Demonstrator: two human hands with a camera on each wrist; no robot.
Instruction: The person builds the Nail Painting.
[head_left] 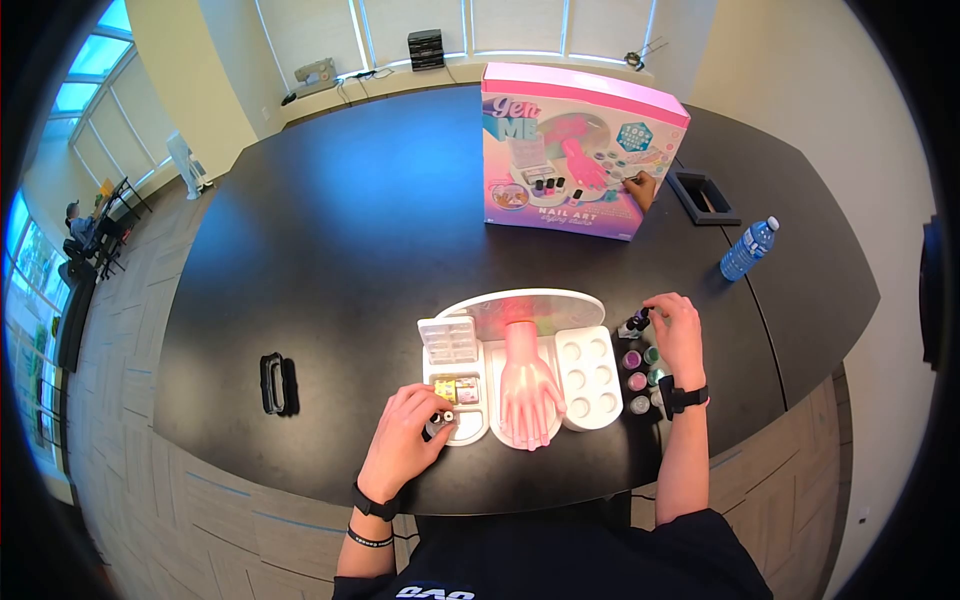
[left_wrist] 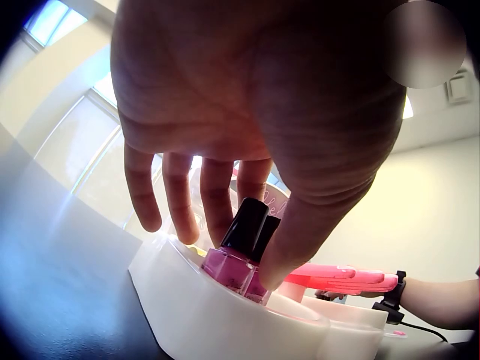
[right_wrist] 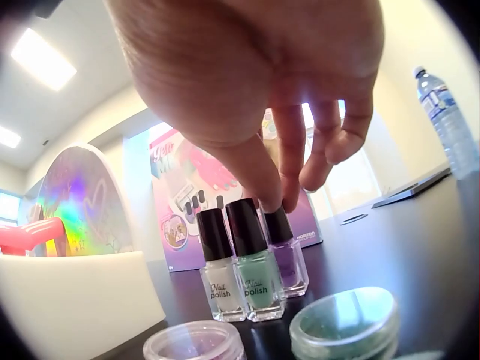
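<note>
My left hand (head_left: 408, 428) reaches into the left compartment of a white nail-art tray (head_left: 588, 365). There its thumb and fingers pinch a pink nail polish bottle (left_wrist: 225, 264) with a black cap, and a second black-capped bottle stands close against it. My right hand (head_left: 680, 335) pinches the black cap of a purple nail polish bottle (right_wrist: 292, 264) between thumb and fingertips. Beside that one stand a green nail polish bottle (right_wrist: 257, 283) and a white nail polish bottle (right_wrist: 220, 289). A pink model hand (head_left: 522, 375) lies palm down in the middle of the tray.
Several small glitter jars, such as a pink jar (head_left: 637, 382), stand right of the tray. Behind it are a nail art box (head_left: 565, 215), a water bottle (head_left: 750, 249) and a black table insert (head_left: 728, 218). A black frame-shaped object (head_left: 268, 385) lies far left.
</note>
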